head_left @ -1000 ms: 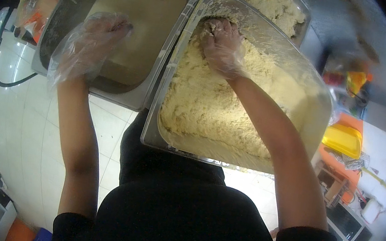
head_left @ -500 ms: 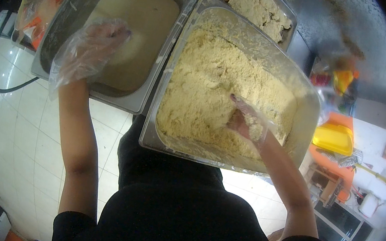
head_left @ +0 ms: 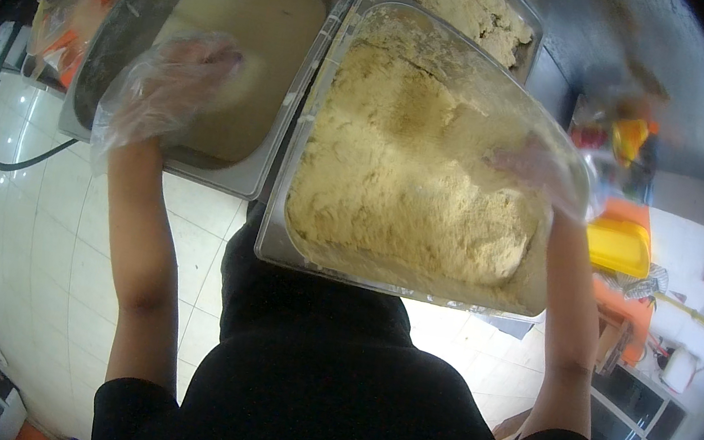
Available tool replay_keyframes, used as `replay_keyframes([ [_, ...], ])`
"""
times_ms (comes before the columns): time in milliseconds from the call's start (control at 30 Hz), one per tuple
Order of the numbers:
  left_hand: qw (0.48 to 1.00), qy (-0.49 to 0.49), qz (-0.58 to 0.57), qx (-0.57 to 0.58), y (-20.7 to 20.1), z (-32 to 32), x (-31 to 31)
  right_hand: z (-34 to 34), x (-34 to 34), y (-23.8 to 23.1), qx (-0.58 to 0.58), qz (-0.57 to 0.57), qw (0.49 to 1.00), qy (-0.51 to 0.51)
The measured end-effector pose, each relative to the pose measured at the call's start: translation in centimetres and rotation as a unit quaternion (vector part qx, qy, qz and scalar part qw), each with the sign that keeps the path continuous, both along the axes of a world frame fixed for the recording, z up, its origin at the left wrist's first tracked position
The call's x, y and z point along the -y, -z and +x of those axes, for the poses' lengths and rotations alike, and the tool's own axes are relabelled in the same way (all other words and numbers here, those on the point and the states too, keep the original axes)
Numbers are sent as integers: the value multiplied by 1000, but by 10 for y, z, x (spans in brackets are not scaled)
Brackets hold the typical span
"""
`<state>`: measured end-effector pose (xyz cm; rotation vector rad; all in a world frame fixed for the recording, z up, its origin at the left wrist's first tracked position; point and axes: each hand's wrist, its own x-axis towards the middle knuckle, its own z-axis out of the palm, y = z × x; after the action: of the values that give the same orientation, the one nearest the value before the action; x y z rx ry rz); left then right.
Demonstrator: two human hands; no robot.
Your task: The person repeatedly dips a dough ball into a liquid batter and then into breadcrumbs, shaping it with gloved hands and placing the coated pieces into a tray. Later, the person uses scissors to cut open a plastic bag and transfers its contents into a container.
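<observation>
Hovering with the left hand (head_left: 173,89) above a grey bin (head_left: 134,19) — reaching with the blurred right hand (head_left: 539,171) over crumbly yellow mixture (head_left: 404,178), lying mostly to its left — leaving both grips impossible to tell.

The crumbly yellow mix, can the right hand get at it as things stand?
Probably yes: the right hand, though blurred, is at the right side of the open grey pan, and nothing seems to cover the crumbly yellow mix.
</observation>
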<state>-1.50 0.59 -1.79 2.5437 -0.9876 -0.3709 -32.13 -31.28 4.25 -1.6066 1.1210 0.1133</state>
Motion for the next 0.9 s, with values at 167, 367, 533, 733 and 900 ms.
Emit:
replay_keyframes([
  [167,997,-2,-71,-25,9,4,-5,-3,-51,8,-51,-220,928,-296],
  [367,998,42,-18,44,17,7,-9,-14,-66,48,-2,-293,886,-361],
  [533,999,-12,31,-2,-7,-5,-1,46,-98,89,-64,-426,872,-234],
  [733,996,-29,77,-32,-29,-14,14,88,-138,124,-73,-468,814,-335],
  [900,994,-60,44,-77,-20,-10,12,86,-135,131,-45,-420,841,-339],
])
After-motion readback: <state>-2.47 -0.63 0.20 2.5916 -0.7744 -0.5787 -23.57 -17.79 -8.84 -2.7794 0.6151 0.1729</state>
